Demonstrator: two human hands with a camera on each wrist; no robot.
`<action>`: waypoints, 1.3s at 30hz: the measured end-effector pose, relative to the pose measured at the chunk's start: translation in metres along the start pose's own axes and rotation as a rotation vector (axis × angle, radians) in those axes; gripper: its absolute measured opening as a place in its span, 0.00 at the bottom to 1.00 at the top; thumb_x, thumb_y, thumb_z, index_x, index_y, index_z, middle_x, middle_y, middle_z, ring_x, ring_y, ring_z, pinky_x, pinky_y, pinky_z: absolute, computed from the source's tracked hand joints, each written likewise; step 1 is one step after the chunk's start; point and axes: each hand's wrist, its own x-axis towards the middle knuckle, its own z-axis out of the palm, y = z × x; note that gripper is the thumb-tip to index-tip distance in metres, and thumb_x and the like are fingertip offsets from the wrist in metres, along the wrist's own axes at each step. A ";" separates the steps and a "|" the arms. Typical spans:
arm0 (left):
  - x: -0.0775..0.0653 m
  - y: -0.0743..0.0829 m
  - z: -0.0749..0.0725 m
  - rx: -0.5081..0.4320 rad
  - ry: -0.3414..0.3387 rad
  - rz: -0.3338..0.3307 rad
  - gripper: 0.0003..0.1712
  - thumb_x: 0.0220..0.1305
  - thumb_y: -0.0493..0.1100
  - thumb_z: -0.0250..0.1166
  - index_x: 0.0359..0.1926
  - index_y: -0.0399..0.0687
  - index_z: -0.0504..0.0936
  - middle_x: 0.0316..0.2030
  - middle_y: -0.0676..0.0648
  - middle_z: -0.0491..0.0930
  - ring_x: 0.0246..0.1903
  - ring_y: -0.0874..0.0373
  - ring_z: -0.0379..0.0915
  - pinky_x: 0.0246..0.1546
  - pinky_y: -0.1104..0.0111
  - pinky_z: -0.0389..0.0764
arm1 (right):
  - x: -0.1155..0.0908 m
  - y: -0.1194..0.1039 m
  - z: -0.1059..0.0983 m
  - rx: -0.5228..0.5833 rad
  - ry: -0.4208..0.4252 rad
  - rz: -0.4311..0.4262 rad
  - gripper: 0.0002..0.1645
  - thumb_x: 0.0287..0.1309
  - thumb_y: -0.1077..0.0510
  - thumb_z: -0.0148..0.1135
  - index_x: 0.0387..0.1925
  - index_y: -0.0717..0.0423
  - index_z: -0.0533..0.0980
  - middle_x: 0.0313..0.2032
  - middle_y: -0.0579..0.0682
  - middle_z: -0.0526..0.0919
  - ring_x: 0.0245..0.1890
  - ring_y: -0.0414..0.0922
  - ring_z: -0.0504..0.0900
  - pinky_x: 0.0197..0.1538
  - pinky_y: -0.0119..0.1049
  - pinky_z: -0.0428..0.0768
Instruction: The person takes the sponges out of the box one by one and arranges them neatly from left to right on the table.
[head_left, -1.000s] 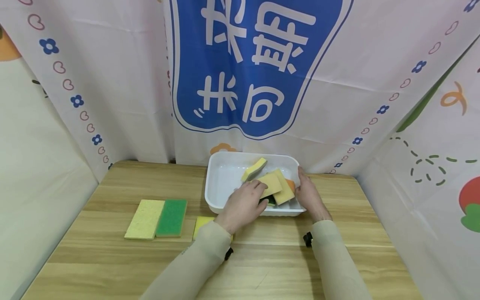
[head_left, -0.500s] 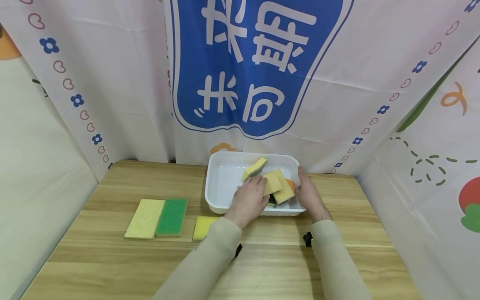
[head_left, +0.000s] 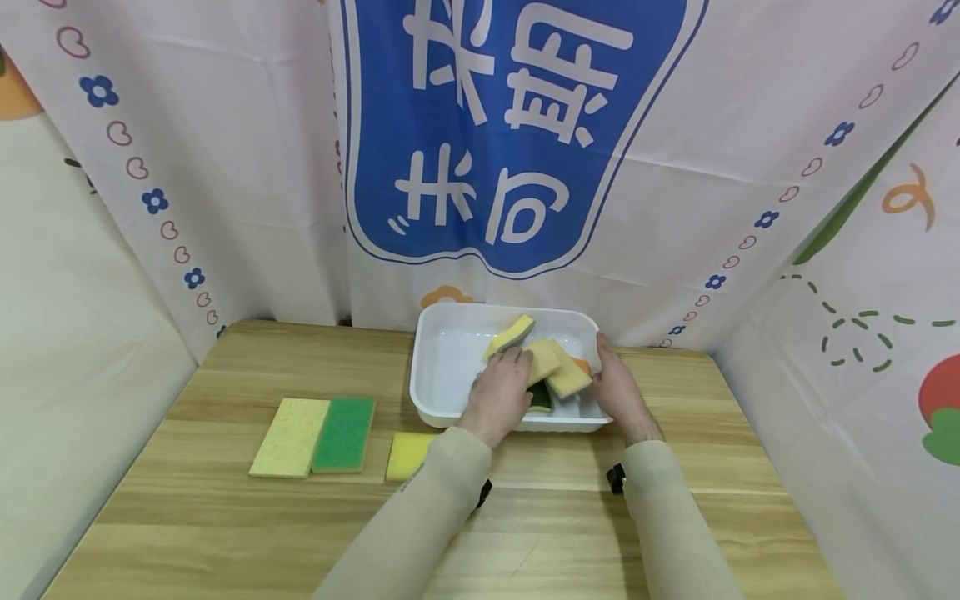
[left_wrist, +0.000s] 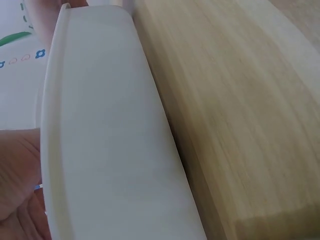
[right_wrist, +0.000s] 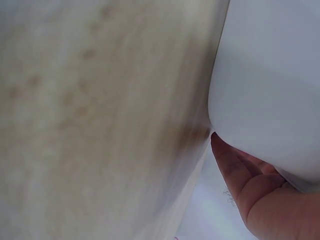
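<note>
A white plastic basin (head_left: 450,333) stands near the back of the table, with several sponges in its right half. My left hand (head_left: 498,396) reaches over the front rim and grips a pale yellow sponge (head_left: 544,362). That sponge overlaps another pale yellow sponge (head_left: 572,379); a dark green scouring pad (head_left: 540,398) shows below them. Behind my fingers leans a yellow and grey sponge (head_left: 510,335). An orange piece (head_left: 581,365) peeks out at the right. My right hand (head_left: 621,392) holds the basin's right side, its fingers against the outer wall in the right wrist view.
Left of the basin, a pale yellow sponge (head_left: 288,437) lies beside a green-topped sponge (head_left: 342,435) on the wooden table (head_left: 187,517). A bright yellow sponge (head_left: 408,456) lies partly under my left sleeve. Printed cloth (head_left: 262,208) hangs behind the table and along both sides.
My left hand has shifted slightly right, shifting the gripped sponge a little, and more of the dark green pad shows. More of the bright yellow sponge shows beside my sleeve. My right hand stays put.
</note>
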 end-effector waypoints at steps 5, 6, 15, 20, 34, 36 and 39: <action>0.003 -0.001 0.001 0.037 0.031 0.009 0.31 0.77 0.31 0.77 0.76 0.39 0.81 0.73 0.36 0.86 0.68 0.39 0.88 0.64 0.51 0.96 | 0.000 0.000 0.000 0.003 -0.004 0.007 0.53 0.82 0.74 0.46 0.97 0.56 0.39 0.96 0.65 0.47 0.96 0.68 0.52 0.95 0.66 0.56; 0.003 -0.001 0.001 0.045 0.037 0.013 0.30 0.77 0.29 0.76 0.76 0.39 0.82 0.72 0.36 0.87 0.68 0.39 0.89 0.64 0.52 0.96 | 0.000 0.000 0.000 0.004 -0.005 0.010 0.53 0.82 0.74 0.46 0.97 0.56 0.39 0.96 0.65 0.47 0.96 0.68 0.52 0.95 0.66 0.56; 0.005 -0.005 -0.003 0.043 0.037 0.021 0.24 0.79 0.29 0.73 0.71 0.40 0.84 0.62 0.36 0.91 0.56 0.42 0.92 0.55 0.54 0.98 | -0.001 -0.002 -0.001 0.023 -0.019 0.025 0.53 0.83 0.73 0.46 0.98 0.53 0.37 0.96 0.63 0.45 0.96 0.68 0.52 0.95 0.66 0.58; 0.004 -0.007 -0.010 0.039 0.023 -0.001 0.19 0.84 0.32 0.69 0.70 0.39 0.84 0.53 0.37 0.94 0.49 0.43 0.96 0.44 0.54 0.98 | -0.001 -0.001 -0.001 0.050 -0.015 0.028 0.54 0.83 0.74 0.45 0.98 0.51 0.37 0.97 0.62 0.44 0.96 0.67 0.50 0.95 0.66 0.57; -0.008 -0.009 -0.032 0.044 0.054 -0.035 0.21 0.86 0.35 0.68 0.74 0.42 0.84 0.51 0.36 0.96 0.41 0.44 0.97 0.33 0.55 0.96 | -0.002 -0.001 -0.001 0.040 -0.014 0.029 0.55 0.83 0.74 0.48 0.98 0.52 0.37 0.96 0.64 0.46 0.95 0.69 0.53 0.94 0.67 0.61; -0.011 -0.009 -0.036 0.031 0.060 -0.032 0.24 0.86 0.34 0.69 0.77 0.43 0.83 0.52 0.36 0.96 0.41 0.44 0.97 0.32 0.56 0.95 | -0.002 -0.001 -0.001 0.038 -0.015 0.030 0.55 0.83 0.74 0.48 0.98 0.52 0.37 0.96 0.64 0.46 0.95 0.69 0.55 0.93 0.67 0.62; -0.018 -0.010 -0.042 0.029 0.076 -0.020 0.27 0.84 0.33 0.70 0.78 0.43 0.82 0.54 0.37 0.96 0.38 0.47 0.95 0.30 0.58 0.93 | -0.002 -0.001 -0.001 0.036 -0.019 0.033 0.55 0.83 0.74 0.47 0.98 0.51 0.37 0.96 0.64 0.46 0.95 0.69 0.56 0.93 0.67 0.63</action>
